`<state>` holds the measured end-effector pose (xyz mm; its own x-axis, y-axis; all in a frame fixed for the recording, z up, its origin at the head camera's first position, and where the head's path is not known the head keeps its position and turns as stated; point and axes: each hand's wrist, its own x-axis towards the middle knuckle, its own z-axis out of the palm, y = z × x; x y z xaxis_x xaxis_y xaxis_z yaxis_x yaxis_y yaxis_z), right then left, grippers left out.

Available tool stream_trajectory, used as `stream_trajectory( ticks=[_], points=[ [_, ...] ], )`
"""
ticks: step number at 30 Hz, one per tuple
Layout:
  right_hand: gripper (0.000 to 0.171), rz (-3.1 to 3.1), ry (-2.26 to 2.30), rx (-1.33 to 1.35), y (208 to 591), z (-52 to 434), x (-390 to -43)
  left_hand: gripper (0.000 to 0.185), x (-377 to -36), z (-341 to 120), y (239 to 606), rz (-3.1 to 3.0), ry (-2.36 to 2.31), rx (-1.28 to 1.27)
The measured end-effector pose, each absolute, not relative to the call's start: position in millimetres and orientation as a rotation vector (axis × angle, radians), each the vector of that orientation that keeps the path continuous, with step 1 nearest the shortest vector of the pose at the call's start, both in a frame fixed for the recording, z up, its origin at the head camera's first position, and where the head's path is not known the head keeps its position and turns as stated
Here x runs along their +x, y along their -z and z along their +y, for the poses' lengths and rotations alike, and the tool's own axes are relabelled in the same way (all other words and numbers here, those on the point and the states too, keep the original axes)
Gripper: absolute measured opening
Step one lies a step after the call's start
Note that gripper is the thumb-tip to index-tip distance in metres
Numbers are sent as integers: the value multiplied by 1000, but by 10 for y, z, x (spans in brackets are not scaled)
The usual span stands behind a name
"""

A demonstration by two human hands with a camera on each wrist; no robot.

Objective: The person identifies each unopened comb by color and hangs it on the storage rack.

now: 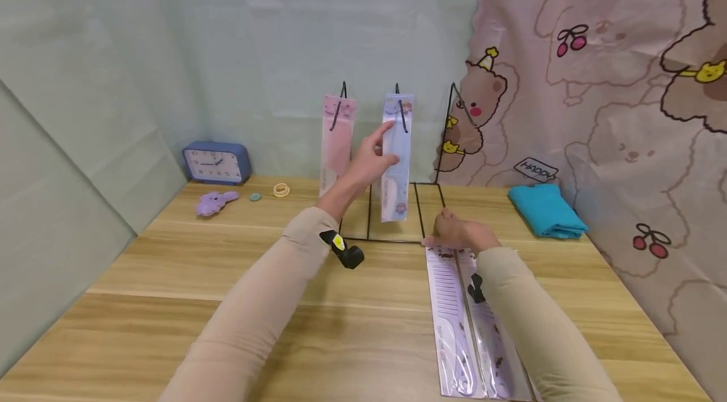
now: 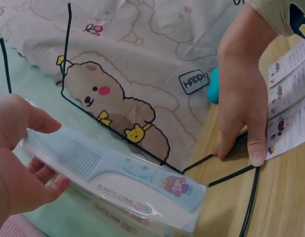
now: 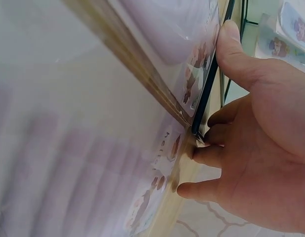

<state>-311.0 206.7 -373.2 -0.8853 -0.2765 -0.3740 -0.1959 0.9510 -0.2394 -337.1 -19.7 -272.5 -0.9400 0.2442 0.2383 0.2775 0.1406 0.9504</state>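
Observation:
A black wire rack stands on the table with tall hooks. From its middle hook hangs a blue plastic comb in a clear pack. My left hand pinches that pack by its edge, thumb on one face and fingers behind, and a second pack shows beneath it in the left wrist view. A pink comb pack hangs from the left hook; the right hook is bare. At the rack's front right corner, my right hand grips the base wire between thumb and fingers. Purple comb packs lie just before it, partly under the right forearm.
Along the back left are a blue clock, a purple hair clip, a small green ring and yellowish bands. A folded turquoise cloth lies at the right. Curtains close in the table's back and sides.

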Motion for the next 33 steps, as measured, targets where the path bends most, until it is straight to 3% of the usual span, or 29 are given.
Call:
stream_trajectory(
  ticks=[14, 22, 28, 33],
  points=[
    [91, 2701, 289, -371, 3751, 2070, -3109, 83, -3414, -264, 2750, -2386, 1936, -507],
    [93, 2696, 307, -353, 3759, 2070, -3092, 56, -3271, -520, 2877, -2496, 1746, -601],
    [94, 2690, 303, -351, 3769, 2065, -3097, 42, -3153, -804, 3177, -2667, 1275, -836],
    [89, 2691, 308, -349, 3766, 2060, -3109, 42, -3094, -974, 3479, -2809, 855, -776]
  ],
)
